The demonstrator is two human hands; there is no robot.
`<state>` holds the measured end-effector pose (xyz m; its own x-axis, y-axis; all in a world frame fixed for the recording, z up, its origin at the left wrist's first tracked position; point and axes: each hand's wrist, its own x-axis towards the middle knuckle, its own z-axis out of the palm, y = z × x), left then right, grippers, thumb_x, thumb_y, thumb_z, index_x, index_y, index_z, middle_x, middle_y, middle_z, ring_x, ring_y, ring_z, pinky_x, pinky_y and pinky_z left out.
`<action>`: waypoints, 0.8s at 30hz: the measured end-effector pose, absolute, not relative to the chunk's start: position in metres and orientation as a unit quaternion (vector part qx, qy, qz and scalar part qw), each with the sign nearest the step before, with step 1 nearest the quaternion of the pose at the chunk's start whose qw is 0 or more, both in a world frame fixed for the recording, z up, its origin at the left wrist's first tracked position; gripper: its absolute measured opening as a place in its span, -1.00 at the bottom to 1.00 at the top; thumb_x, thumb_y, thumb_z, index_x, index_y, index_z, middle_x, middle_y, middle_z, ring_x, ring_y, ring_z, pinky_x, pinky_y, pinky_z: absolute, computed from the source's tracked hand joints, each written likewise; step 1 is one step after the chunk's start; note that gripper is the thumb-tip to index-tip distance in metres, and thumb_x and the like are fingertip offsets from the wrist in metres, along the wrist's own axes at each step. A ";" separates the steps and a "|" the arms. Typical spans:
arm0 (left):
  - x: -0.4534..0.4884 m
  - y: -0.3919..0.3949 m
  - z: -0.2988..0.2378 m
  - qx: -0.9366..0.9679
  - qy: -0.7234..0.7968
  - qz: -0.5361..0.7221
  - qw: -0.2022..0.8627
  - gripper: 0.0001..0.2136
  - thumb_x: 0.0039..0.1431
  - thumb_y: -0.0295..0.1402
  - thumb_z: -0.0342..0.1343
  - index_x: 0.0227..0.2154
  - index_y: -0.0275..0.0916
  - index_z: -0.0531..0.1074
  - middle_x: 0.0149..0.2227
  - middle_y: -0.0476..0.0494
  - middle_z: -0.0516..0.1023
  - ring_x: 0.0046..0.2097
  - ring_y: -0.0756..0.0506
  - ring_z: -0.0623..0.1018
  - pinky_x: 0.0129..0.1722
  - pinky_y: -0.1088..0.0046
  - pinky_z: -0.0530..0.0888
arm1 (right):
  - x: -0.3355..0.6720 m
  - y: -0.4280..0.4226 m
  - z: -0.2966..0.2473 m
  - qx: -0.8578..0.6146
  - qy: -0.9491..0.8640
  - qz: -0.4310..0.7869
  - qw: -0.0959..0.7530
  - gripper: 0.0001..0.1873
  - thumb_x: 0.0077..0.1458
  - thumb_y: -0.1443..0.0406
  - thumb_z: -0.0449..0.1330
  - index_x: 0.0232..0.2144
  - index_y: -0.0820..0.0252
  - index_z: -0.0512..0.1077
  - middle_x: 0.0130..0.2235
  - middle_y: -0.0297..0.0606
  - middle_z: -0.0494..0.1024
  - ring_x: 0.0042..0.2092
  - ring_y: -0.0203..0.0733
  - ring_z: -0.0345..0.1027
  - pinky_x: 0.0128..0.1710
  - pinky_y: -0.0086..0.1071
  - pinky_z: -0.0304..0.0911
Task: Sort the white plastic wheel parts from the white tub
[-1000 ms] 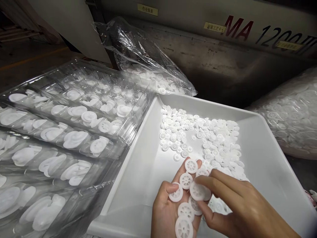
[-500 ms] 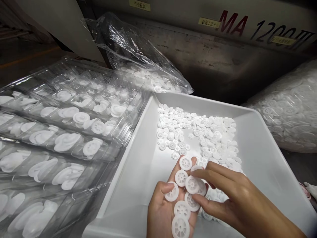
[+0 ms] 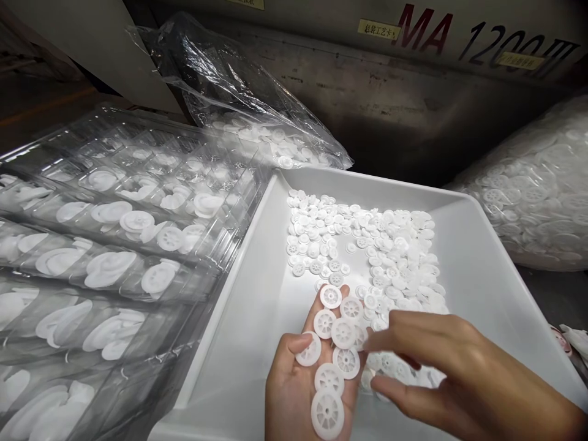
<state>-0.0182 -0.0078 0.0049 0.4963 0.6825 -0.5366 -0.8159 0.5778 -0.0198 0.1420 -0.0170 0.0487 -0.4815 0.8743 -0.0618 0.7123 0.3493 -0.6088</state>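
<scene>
My left hand (image 3: 294,392) lies palm up over the white tray (image 3: 257,312), fingers stretched out, with several white spoked plastic wheels (image 3: 331,349) resting on the palm and fingers. My right hand (image 3: 441,373) hovers just right of it, fingers loosely curled with the thumb below; I see nothing between its fingertips, which sit next to the wheels on the left palm. A heap of the same small white wheels (image 3: 372,251) covers the tray's far and right part, running under my right hand.
Clear plastic blister trays (image 3: 119,245) holding white parts are stacked at the left, touching the white tray. A clear bag of wheels (image 3: 257,116) lies behind the tray, another full bag (image 3: 533,196) at the right. A grey machine panel (image 3: 413,92) closes the back.
My right hand let go of the wheel it pinched and drew back to the right; that wheel now lies on the left palm. The view shifted slightly, so everything sits a little higher and to the left.
</scene>
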 end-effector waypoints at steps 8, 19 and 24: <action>-0.015 0.000 0.017 -0.158 0.248 0.403 0.867 -0.47 0.00 -0.33 -0.09 0.12 -0.17 0.24 -0.27 -0.12 0.56 -0.30 -0.13 0.53 -0.18 0.30 0.44 | 0.120 -0.022 0.041 -0.371 -0.903 0.197 0.087 -0.65 0.22 0.46 -0.19 -0.34 0.24 0.39 -0.50 -0.35 0.34 -0.49 -0.30 0.21 -0.56 -0.39 0.06; -0.013 -0.010 0.003 -0.184 0.174 0.440 0.862 -0.51 0.13 -0.36 -0.26 0.12 -0.32 0.23 -0.13 -0.27 0.52 -0.03 -0.17 0.46 0.06 0.21 0.27 | 0.111 -0.014 0.045 -0.346 -0.922 0.061 0.166 -0.61 0.18 0.56 -0.12 -0.43 0.38 0.50 -0.61 -0.37 0.38 -0.59 -0.36 0.27 -0.64 -0.46 0.21; -0.014 -0.007 0.004 -0.204 0.165 0.433 0.862 -0.45 0.06 -0.34 -0.18 0.17 -0.25 0.13 -0.07 -0.25 0.50 -0.01 -0.20 0.45 0.06 0.17 0.27 | 0.110 -0.015 0.047 -0.325 -0.929 0.022 0.174 -0.58 0.19 0.56 -0.12 -0.45 0.36 0.51 -0.62 -0.39 0.40 -0.60 -0.37 0.31 -0.63 -0.47 0.26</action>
